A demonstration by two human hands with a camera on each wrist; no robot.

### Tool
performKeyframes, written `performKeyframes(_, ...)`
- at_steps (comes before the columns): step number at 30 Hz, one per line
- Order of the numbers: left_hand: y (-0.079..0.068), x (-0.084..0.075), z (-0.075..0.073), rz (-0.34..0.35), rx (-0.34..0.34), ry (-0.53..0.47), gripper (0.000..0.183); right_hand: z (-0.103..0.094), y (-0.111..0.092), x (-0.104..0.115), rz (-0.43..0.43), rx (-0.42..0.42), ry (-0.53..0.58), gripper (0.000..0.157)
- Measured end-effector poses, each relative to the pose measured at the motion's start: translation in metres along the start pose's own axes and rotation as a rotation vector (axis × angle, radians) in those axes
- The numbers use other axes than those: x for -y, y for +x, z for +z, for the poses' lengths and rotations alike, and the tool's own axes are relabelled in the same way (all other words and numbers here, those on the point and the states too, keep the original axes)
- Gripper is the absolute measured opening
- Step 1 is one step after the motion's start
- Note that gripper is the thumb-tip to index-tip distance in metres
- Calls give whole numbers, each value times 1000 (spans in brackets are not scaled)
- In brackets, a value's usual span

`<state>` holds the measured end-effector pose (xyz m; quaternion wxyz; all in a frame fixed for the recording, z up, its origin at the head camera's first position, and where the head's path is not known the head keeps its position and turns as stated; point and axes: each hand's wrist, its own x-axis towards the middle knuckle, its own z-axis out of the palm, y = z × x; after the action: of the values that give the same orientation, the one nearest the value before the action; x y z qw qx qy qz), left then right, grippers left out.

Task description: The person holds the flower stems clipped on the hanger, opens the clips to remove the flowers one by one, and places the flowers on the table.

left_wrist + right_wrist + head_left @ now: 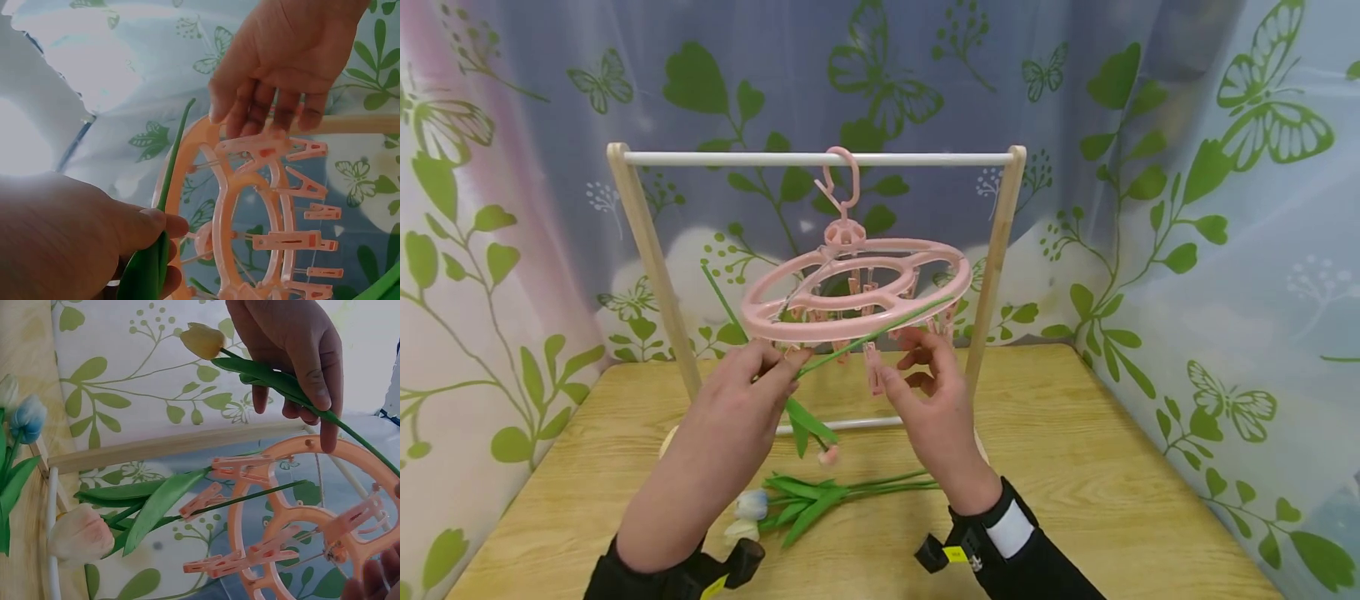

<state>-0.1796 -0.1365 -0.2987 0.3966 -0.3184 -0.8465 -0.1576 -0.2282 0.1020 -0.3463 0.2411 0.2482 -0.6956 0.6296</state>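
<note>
My left hand (748,392) pinches the stem of a yellow tulip (203,341); its bloom is hidden in the head view. The tulip's green stem (880,332) slants up rightward across the front of a round pink clip hanger (820,330). Beside a dangling clothespin (873,368) is my right hand (936,400), its fingers bent loosely and its thumb apart from them. A pink tulip (81,533) hangs bloom down, its stem at another clothespin (201,500) on the hanger.
The hanger hooks over a white rod (722,158) of a wooden-sided rack (992,275). On the wooden table (1075,467) in front lie a blue-white tulip (751,504) and a cream tulip (741,532). A leaf-patterned curtain (760,75) surrounds the table.
</note>
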Motion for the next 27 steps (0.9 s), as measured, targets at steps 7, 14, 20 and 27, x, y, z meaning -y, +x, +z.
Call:
performKeyframes(7,1,-3,0,47,-15,19,45,-9,2,9,-341,-136,48,25)
performKeyframes(14,1,-5,4,131,-28,28,50,-3,4,19,-739,-127,-264,18)
performKeyframes(20,-1,-9,3,137,41,25,57,-1,2,22,-791,-15,-522,31)
performKeyframes(27,-2,-11,0,46,87,-1,30,-2,1,20,-722,-10,-635,22)
